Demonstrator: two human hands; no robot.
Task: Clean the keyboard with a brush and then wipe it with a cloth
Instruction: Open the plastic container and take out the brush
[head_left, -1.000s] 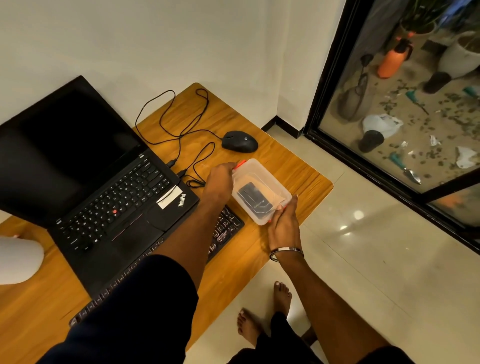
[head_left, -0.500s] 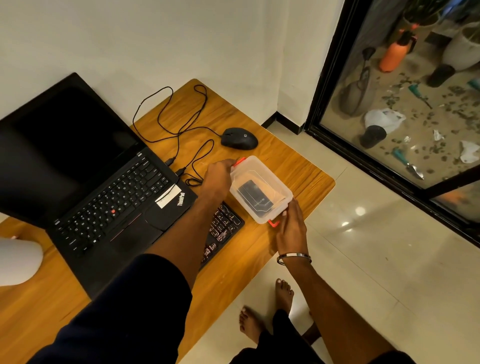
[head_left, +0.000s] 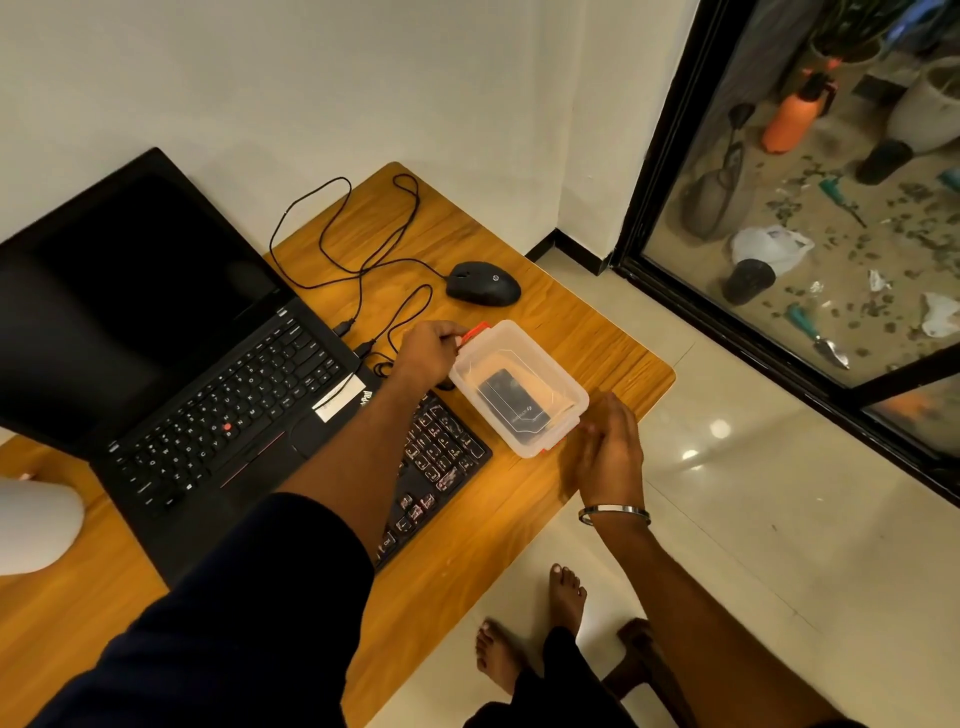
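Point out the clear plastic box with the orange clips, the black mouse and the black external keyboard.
Clear plastic box with orange clips (head_left: 540, 371): head view, on its transparent lid.
Black wired mouse (head_left: 483, 283): head view, top of its shell.
Black external keyboard (head_left: 441, 452): head view, on the right-end keys.

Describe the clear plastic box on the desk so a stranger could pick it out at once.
On the wooden desk, look right of the open black laptop, just nearer than the black computer mouse. There sits the clear rectangular plastic box, partly over the black external keyboard. It alone is see-through, with orange-red clips and a dark flat item inside.
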